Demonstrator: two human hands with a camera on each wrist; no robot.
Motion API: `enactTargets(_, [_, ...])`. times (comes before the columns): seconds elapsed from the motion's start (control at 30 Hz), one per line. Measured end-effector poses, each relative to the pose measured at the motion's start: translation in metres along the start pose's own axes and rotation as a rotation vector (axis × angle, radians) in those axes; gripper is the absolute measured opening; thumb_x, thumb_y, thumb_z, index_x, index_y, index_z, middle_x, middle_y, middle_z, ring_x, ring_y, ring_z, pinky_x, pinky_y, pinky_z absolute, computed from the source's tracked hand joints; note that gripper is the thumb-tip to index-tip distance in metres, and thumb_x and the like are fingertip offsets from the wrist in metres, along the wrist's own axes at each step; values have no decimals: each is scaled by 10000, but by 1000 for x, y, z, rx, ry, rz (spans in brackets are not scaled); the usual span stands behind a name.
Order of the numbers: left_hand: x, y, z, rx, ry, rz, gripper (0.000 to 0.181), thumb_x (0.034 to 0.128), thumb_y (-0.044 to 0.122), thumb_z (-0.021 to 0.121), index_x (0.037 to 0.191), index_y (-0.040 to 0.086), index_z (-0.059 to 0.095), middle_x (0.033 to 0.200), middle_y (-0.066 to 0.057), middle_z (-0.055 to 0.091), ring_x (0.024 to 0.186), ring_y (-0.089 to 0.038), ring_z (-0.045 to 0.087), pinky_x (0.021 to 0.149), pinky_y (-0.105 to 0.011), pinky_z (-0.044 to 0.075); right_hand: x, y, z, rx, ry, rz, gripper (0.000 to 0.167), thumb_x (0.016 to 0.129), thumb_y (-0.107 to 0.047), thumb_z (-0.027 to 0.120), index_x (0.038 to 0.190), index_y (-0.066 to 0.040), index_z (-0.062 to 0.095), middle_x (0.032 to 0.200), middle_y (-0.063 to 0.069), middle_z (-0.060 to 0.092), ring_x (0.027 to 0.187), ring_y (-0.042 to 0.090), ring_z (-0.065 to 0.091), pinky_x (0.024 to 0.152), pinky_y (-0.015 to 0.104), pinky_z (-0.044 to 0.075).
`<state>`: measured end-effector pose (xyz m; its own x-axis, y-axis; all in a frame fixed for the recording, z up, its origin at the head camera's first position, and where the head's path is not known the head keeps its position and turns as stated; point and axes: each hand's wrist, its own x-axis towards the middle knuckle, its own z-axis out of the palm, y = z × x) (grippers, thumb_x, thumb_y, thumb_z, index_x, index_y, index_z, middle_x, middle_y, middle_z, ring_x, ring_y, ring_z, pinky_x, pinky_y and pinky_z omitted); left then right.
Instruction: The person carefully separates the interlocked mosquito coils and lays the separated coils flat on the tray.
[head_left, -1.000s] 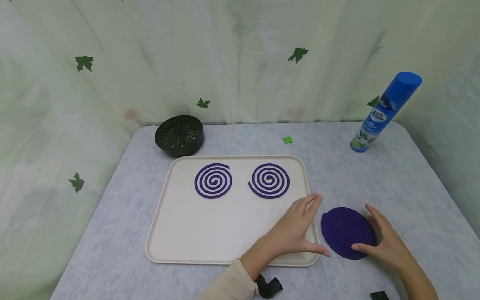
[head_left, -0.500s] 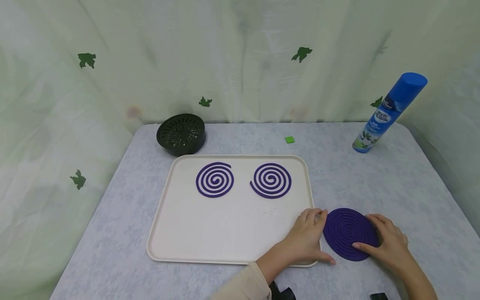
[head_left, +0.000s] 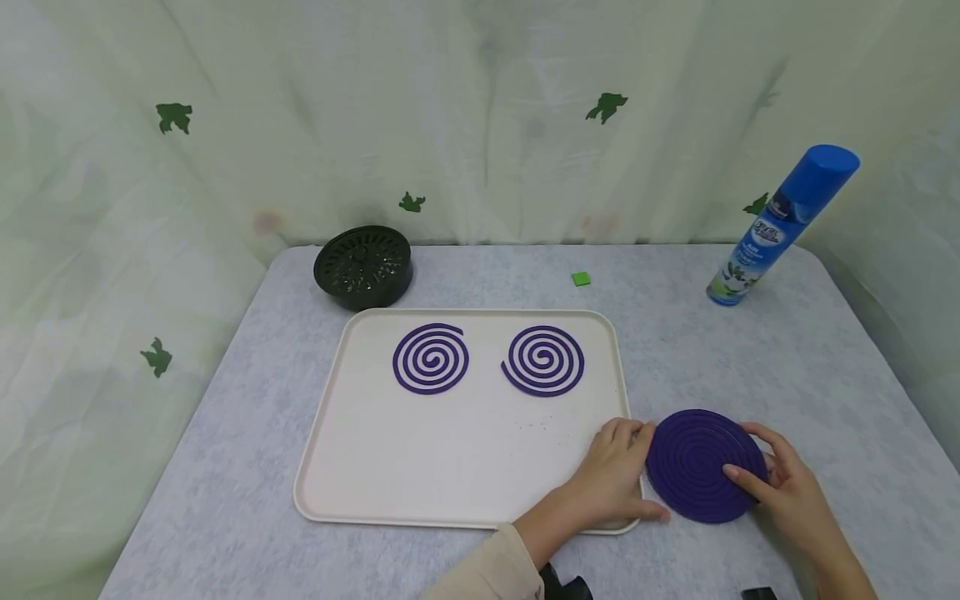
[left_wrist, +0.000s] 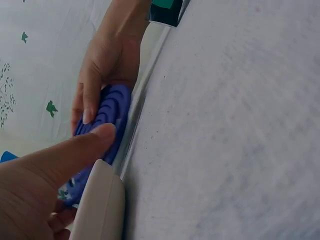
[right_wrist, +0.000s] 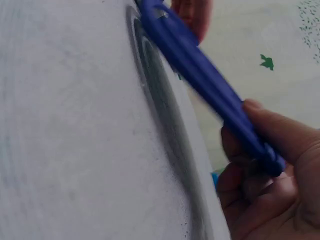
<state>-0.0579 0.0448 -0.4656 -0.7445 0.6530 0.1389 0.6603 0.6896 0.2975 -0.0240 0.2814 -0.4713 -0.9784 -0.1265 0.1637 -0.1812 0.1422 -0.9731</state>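
Observation:
A thick disc of purple mosquito coils [head_left: 697,467], wound tight, is at the right of the tray in the head view. My right hand [head_left: 798,500] pinches its right edge, thumb on top and fingers underneath. In the right wrist view, that side of the disc [right_wrist: 210,90] is lifted off the table, so it tilts. My left hand [head_left: 603,475] lies across the tray's right rim, its fingertips at the disc's left edge and its thumb extended. Two loose single coils [head_left: 432,360] lie at the back of the white tray [head_left: 420,467].
A dark round slotted holder [head_left: 363,267] stands behind the tray's back left corner. A blue spray can [head_left: 780,225] is at the back right. Near the back edge lies a small green square [head_left: 581,278]. Leaf-printed curtains [head_left: 480,125] surround the table.
My left hand has moved right and down to the disc's left edge. My right hand has closed on the right edge, raised it and shifted slightly right.

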Motion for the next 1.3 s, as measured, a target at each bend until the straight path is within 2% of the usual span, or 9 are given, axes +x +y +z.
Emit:
enactTargets(0.2, [2, 4, -15, -19, 91, 1, 986, 627, 572, 720, 1350, 51, 300, 1217, -78, 413, 1161, -190, 338, 1026, -256, 220, 3, -14, 5, 208, 36, -28, 607, 788, 242, 487, 1326, 28, 305, 965, 29, 645, 832, 118, 630, 614, 227, 529])
enactTargets(0.43, [2, -5, -52, -123, 164, 36, 979, 630, 511, 750, 1367, 68, 281, 1245, -91, 403, 1183, -195, 347, 1034, -233, 218, 16, -9, -1, 186, 90, -47, 658, 795, 202, 523, 1367, 13, 259, 990, 68, 629, 854, 160, 625, 626, 271, 536])
enactTargets(0.5, [0, -10, -63, -165, 189, 49, 975, 627, 483, 765, 1374, 86, 279, 1250, -91, 403, 1175, -184, 361, 1019, -217, 243, 22, -17, 3, 158, 96, -55, 660, 799, 188, 531, 1371, 1, 260, 1036, 57, 613, 875, 158, 621, 636, 274, 537])
enactTargets(0.63, [-4, -22, -83, -264, 215, 66, 965, 646, 402, 784, 1394, 102, 253, 1205, -58, 461, 1120, -130, 424, 972, -177, 301, 36, -53, 24, 230, 88, -114, 632, 795, 208, 514, 1352, 40, 265, 1081, 77, 584, 898, 150, 617, 656, 263, 531])
enactTargets(0.73, [-8, -33, -95, -419, 210, 83, 951, 674, 291, 792, 1409, 104, 218, 1145, -29, 512, 1020, -80, 485, 913, -154, 359, 47, -72, 41, 261, 82, -152, 621, 795, 209, 513, 1344, 38, 279, 1086, 80, 576, 901, 134, 614, 675, 243, 523])
enactTargets(0.83, [-14, -46, -104, -636, 187, 83, 936, 699, 190, 779, 1424, 138, 188, 1056, -25, 548, 917, -52, 523, 849, -157, 416, 57, -81, 56, 213, 103, -125, 617, 805, 170, 539, 1346, -10, 304, 1090, 56, 571, 903, 123, 611, 694, 229, 518])
enactTargets(1.07, [-24, -76, -113, -1161, 175, 0, 725, 820, -32, 616, 1421, 125, 241, 985, -147, 485, 813, -139, 587, 744, -319, 520, 76, -82, 87, 264, 65, -94, 587, 827, 134, 539, 1334, -35, 297, 1053, 59, 592, 897, 136, 617, 721, 242, 514])
enactTargets(1.17, [-26, -83, -115, -1304, 217, -51, 610, 852, -76, 543, 1388, 76, 294, 1003, -183, 491, 799, -164, 595, 703, -382, 533, 80, -82, 98, 300, 76, -96, 567, 837, 126, 530, 1329, -33, 296, 1032, 60, 605, 877, 140, 622, 719, 244, 517])
enactTargets(1.3, [-28, -89, -115, -1383, 305, -133, 428, 873, -68, 515, 1281, -30, 393, 1005, -170, 526, 773, -163, 607, 657, -410, 539, 86, -80, 108, 326, 96, -147, 469, 878, 93, 484, 1313, 6, 330, 991, 78, 594, 842, 130, 598, 698, 207, 511])
